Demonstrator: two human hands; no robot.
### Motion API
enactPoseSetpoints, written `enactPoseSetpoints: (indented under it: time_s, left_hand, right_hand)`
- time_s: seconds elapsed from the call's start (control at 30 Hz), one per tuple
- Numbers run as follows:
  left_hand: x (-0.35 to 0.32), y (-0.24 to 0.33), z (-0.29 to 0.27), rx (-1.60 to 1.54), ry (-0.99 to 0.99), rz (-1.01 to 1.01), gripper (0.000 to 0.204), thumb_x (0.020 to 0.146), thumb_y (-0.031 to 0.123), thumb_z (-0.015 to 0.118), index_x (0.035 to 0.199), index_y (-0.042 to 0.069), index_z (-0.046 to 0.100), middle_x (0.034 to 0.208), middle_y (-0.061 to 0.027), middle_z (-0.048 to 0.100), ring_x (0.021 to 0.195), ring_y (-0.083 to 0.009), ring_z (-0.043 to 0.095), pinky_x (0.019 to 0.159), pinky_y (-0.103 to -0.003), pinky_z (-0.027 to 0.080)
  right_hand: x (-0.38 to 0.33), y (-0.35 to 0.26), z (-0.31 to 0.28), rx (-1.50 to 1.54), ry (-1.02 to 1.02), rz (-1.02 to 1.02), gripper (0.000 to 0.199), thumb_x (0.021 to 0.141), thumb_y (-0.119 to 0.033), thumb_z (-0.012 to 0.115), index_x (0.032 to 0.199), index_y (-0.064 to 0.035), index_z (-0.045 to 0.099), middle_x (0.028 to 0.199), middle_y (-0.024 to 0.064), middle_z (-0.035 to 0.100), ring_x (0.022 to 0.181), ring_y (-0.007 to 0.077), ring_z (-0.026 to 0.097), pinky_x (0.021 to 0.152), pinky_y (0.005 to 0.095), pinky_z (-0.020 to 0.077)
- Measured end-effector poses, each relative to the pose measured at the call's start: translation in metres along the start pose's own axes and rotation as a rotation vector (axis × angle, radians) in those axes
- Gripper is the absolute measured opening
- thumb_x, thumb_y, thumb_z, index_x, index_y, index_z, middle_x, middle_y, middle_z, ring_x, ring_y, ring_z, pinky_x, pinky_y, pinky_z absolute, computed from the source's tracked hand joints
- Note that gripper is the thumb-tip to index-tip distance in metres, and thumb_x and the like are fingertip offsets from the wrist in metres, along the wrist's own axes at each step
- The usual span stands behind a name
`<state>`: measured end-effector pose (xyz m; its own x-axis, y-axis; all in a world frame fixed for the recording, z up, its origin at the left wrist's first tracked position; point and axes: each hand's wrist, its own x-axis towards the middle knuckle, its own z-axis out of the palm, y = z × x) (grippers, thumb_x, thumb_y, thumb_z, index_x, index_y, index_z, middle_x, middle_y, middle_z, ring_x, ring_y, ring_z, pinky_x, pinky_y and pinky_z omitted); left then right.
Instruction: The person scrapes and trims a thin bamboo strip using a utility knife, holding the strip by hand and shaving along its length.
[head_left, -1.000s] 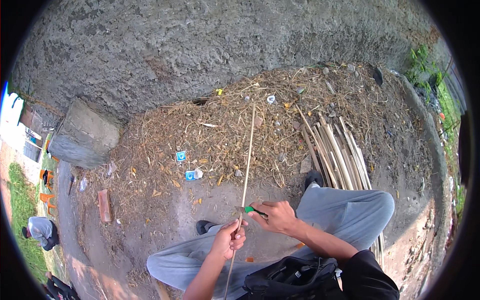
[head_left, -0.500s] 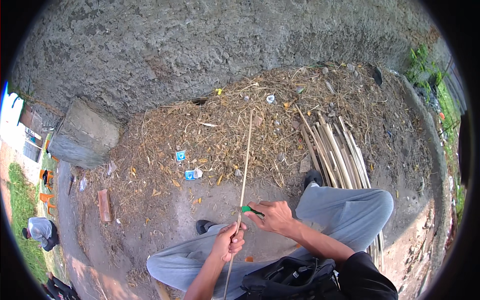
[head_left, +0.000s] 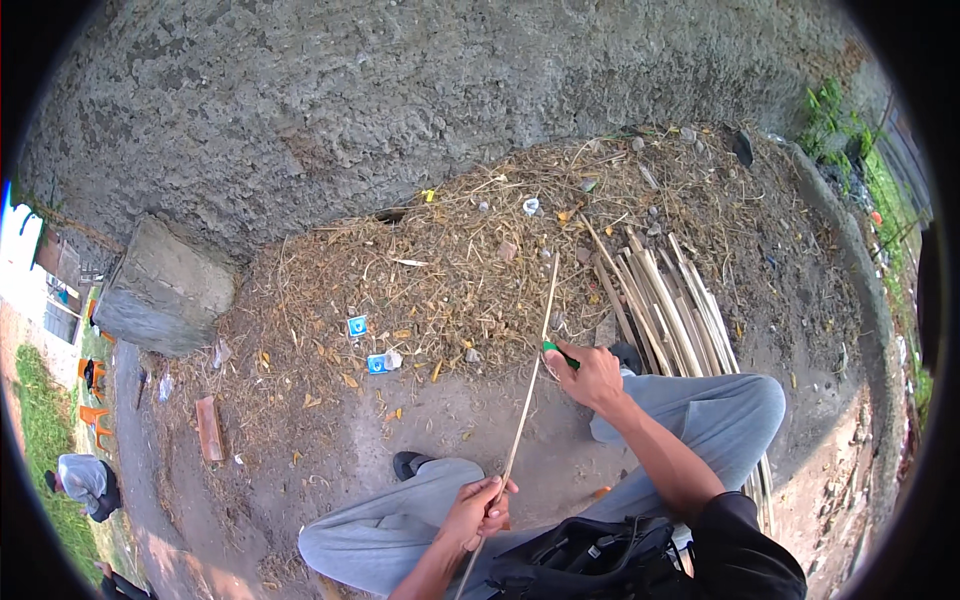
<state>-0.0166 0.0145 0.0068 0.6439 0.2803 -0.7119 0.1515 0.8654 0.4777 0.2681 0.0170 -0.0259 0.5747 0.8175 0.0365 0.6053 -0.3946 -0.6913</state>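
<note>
My left hand [head_left: 478, 513] is closed round the lower part of a long, thin bamboo strip [head_left: 526, 405], low over my lap. The strip slants up and away to the right, its far end above the littered ground. My right hand [head_left: 592, 379] grips a green-handled knife [head_left: 550, 347], held against or right beside the strip in its upper half. Its blade is too small to make out clearly. Both my legs, in grey trousers [head_left: 700, 405], are bent and spread on either side.
A bundle of split bamboo strips [head_left: 668, 310] lies by my right leg. Shavings and dry leaves cover the ground before a rough wall [head_left: 400, 100]. A concrete block [head_left: 180, 285], a brick [head_left: 209, 428] and blue packets [head_left: 357, 326] lie leftward. Another person [head_left: 85, 480] is far left.
My right hand has moved with the knife up and right along the strip, away from my left hand. My left hand has come lower and nearer, and the strip leans more to the right.
</note>
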Motion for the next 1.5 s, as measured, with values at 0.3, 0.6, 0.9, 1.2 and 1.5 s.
enactPoseSetpoints:
  time_s: [0.3,0.6,0.9,1.2,1.5]
  left_hand:
    - [0.016,0.011,-0.015,-0.156,-0.011,0.079,0.029,0.106,0.027,0.04,0.107,0.002,0.056,0.059,0.0014,0.04,0.04,-0.0037,0.028,0.035,-0.022,0.019]
    - [0.021,0.008,-0.02,-0.201,0.015,0.12,0.031,0.107,0.029,0.038,0.102,0.003,0.055,0.058,0.0011,0.039,0.038,-0.005,0.027,0.034,-0.023,0.019]
    - [0.024,0.012,-0.019,-0.222,0.005,0.117,0.032,0.107,0.031,0.037,0.098,0.005,0.053,0.057,0.003,0.034,0.038,-0.0053,0.025,0.034,-0.023,0.019]
    - [0.015,0.009,-0.005,-0.178,0.0,0.143,0.031,0.106,0.032,0.04,0.096,0.006,0.052,0.056,0.0037,0.034,0.039,-0.004,0.025,0.034,-0.022,0.018]
    - [0.003,-0.007,0.007,-0.014,0.024,-0.009,0.029,0.107,0.028,0.038,0.093,0.005,0.05,0.058,0.0027,0.035,0.042,-0.0044,0.029,0.035,-0.022,0.021]
  right_hand:
    - [-0.066,-0.043,0.017,0.179,-0.21,-0.285,0.034,0.091,-0.04,0.064,0.108,-0.0121,0.072,0.075,0.014,0.069,0.061,0.0349,0.066,0.056,0.0445,0.0531]
    - [-0.073,-0.046,0.019,0.053,-0.203,-0.483,0.028,0.087,-0.036,0.069,0.102,-0.0123,0.071,0.066,0.0071,0.065,0.051,0.0295,0.062,0.046,0.0398,0.0492]
    - [-0.077,-0.04,0.027,-0.008,-0.138,-0.559,0.026,0.086,-0.036,0.07,0.1,-0.0142,0.07,0.062,0.005,0.063,0.048,0.0276,0.06,0.042,0.0379,0.0472]
    - [-0.068,-0.04,0.021,0.023,-0.126,-0.464,0.026,0.086,-0.04,0.07,0.095,-0.0151,0.071,0.065,0.0056,0.065,0.05,0.0277,0.062,0.044,0.0392,0.0492]
    - [-0.017,-0.006,0.003,-0.049,-0.057,-0.123,0.037,0.09,-0.048,0.061,0.102,-0.0163,0.075,0.061,0.0145,0.065,0.061,0.0371,0.066,0.059,0.0461,0.0541]
